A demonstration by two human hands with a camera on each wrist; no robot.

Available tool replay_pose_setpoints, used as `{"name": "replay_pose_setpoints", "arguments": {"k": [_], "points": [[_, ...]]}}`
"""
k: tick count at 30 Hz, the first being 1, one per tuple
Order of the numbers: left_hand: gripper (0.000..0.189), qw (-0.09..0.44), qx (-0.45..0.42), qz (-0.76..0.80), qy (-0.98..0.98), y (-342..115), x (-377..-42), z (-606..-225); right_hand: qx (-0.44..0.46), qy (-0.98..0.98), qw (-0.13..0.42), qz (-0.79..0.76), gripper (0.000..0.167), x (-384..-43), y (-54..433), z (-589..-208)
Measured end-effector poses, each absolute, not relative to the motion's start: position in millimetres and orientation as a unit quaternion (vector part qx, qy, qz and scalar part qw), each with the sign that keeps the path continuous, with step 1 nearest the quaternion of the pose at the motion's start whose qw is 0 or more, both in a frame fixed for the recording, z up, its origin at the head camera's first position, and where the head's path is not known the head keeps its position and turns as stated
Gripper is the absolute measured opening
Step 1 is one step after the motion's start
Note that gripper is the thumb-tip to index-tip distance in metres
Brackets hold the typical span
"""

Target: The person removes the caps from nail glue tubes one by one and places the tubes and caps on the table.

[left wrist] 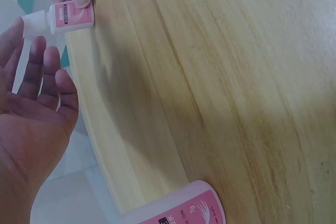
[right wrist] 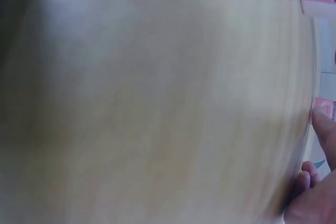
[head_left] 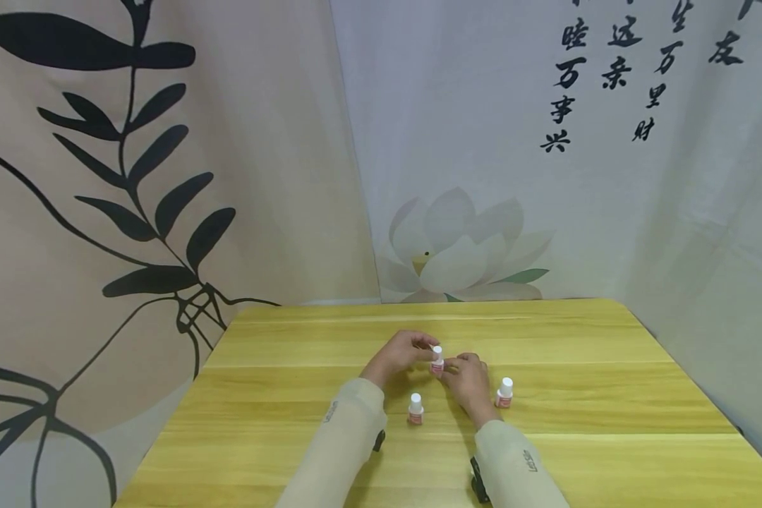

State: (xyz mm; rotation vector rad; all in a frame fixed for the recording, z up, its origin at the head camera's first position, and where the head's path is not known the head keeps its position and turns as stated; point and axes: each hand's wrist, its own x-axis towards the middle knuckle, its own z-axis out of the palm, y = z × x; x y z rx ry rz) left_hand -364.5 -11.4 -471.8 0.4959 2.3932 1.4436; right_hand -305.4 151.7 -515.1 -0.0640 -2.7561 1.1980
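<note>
Near the middle of the table, a small white bottle (head_left: 437, 366) with a pink label stands between the hands. My right hand (head_left: 468, 381) pinches its lower part, and in the left wrist view a fingertip lies across the label. My left hand (head_left: 410, 351) has thumb and forefinger at the white cap (left wrist: 35, 23), apparently pinching it. Its other fingers (left wrist: 51, 72) are loosely bent and apart from the bottle. Two similar bottles stand upright: one (head_left: 415, 410) in front, between the forearms, another (head_left: 504, 394) just right of my right hand.
The wooden table (head_left: 609, 395) reaches back to a printed curtain (head_left: 292, 176). A large pink-labelled bottle (left wrist: 181, 208) shows at the bottom edge of the left wrist view. Black devices (head_left: 478, 481) sit under both pale sleeves.
</note>
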Motion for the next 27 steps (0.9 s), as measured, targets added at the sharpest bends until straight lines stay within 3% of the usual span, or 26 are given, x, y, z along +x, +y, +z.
{"name": "replay_pose_setpoints", "arguments": {"k": [12,22,27], "points": [[0.013,0.146,0.167,0.509,0.832,-9.4,-364.1,-472.9,-0.021,-0.913,0.074,0.401,0.026,-304.5,151.5,-516.1],[0.022,0.148,0.172,0.509,0.830,-10.2,-365.6,-474.1,-0.023,-0.912,0.068,0.403,0.024,-304.4,151.9,-515.0],[0.018,0.150,0.172,0.505,0.832,-10.9,-366.9,-474.7,-0.025,-0.912,0.069,0.403,0.024,-304.8,151.7,-514.9]]}}
